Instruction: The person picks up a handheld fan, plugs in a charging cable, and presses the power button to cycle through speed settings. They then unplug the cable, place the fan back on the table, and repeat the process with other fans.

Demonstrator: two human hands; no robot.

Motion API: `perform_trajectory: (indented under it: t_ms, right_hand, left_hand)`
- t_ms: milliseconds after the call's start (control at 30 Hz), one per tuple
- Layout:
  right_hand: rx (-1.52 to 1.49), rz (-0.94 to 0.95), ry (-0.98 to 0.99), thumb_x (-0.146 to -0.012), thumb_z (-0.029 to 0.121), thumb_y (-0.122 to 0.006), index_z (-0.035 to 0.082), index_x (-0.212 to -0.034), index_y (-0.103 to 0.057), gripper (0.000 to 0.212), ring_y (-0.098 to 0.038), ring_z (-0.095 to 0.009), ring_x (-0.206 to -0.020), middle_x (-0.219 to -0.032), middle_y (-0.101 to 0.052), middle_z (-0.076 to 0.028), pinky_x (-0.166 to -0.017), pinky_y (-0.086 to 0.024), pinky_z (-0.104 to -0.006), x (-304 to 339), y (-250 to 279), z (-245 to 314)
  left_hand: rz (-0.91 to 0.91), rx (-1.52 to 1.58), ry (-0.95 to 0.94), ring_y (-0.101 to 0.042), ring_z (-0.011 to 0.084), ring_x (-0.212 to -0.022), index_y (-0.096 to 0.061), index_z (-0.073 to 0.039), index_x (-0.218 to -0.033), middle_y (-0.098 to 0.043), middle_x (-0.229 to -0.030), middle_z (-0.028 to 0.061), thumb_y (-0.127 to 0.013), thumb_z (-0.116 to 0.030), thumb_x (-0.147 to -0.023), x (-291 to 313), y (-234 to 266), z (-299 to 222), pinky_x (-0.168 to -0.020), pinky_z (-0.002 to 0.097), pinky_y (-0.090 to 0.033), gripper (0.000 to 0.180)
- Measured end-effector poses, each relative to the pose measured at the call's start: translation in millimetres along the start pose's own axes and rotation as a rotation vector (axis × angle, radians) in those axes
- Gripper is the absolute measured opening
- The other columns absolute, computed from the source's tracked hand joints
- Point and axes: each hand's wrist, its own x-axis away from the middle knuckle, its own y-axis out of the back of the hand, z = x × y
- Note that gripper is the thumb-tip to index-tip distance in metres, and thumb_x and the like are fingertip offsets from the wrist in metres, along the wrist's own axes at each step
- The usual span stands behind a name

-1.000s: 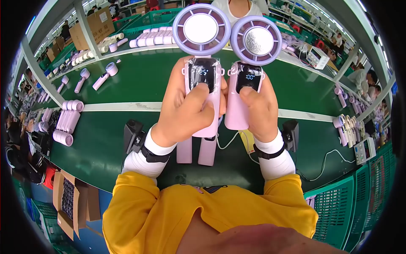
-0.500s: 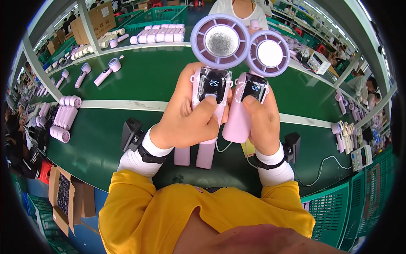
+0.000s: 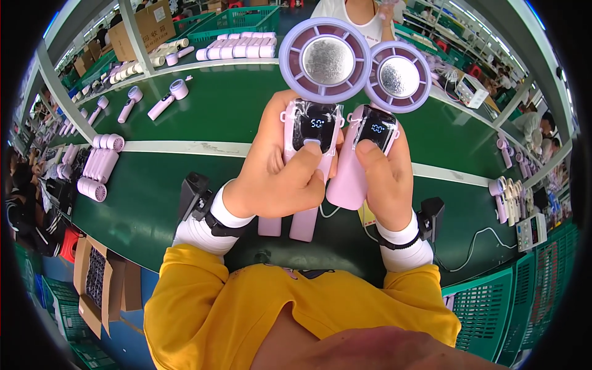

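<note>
My left hand (image 3: pixel 271 169) is closed round the handle of a lilac handheld fan (image 3: pixel 325 60), its thumb on the button below a lit black display. A second lilac handheld fan (image 3: pixel 398 77) is in my right hand (image 3: pixel 390 179), the thumb resting at the lower edge of its lit display. Both fans stand upright side by side, round heads uppermost, with a mottled silvery disc in each centre. Clear film covers the displays. Below my left hand, two lilac handles (image 3: pixel 269 226) (image 3: pixel 303 223) lie on the green table (image 3: pixel 166 209), their upper parts hidden.
Stacked lilac fans (image 3: pixel 100 163) stand at left, more in a row (image 3: pixel 237 46) at the back. Single fans (image 3: pixel 169 98) lie beyond the white divider (image 3: pixel 185 148). At right are a white meter box (image 3: pixel 531 232), a cable (image 3: pixel 472 250) and green crates (image 3: pixel 484 302). Another person (image 3: pixel 354 15) is opposite.
The left fan's display reading has changed. The right fan's centre disc has gone from bright white to mottled silver. Both grips stay the same, and the whole view has shifted slightly.
</note>
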Motion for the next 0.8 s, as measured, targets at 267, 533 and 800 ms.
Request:
perform_trajectory:
  t_ms: [267, 533, 800]
  right_hand:
    - [-0.057, -0.022, 0.03, -0.084, 0.012, -0.051, 0.0, -0.109, -0.038, 0.031, -0.046, -0.008, -0.078, -0.091, -0.049, -0.004, -0.068, -0.04, -0.023, -0.6, -2.0, -6.1]
    - [-0.054, -0.024, 0.011, -0.084, 0.012, -0.052, 0.0, -0.11, -0.036, 0.032, -0.046, -0.008, -0.08, -0.093, -0.049, -0.005, -0.07, -0.041, -0.024, 1.6, -3.0, -6.5]
    - [-0.052, -0.02, 0.054, -0.084, 0.012, -0.052, 0.0, -0.11, -0.036, 0.032, -0.047, -0.009, -0.08, -0.093, -0.05, -0.005, -0.071, -0.041, -0.0244, 1.8, -4.9, -8.0]
  left_hand:
    - [-0.016, 0.008, 0.04, -0.053, 0.0162, -0.073, -0.033, 0.009, -0.105, -0.048, -0.096, 0.0134, -0.044, 0.012, -0.062, -1.5, 2.3, -0.5, -0.067, 0.0266, -0.044, 0.045]
    - [-0.031, 0.011, 0.049, -0.053, 0.0172, -0.074, -0.036, 0.008, -0.102, -0.049, -0.095, 0.0133, -0.046, 0.011, -0.062, -0.5, 2.2, -0.8, -0.068, 0.0269, -0.044, 0.041]
    - [-0.032, 0.037, 0.046, -0.054, 0.0182, -0.075, -0.039, 0.008, -0.099, -0.049, -0.094, 0.0132, -0.047, 0.011, -0.062, 2.5, 5.4, -2.0, -0.068, 0.0273, -0.044, 0.038]
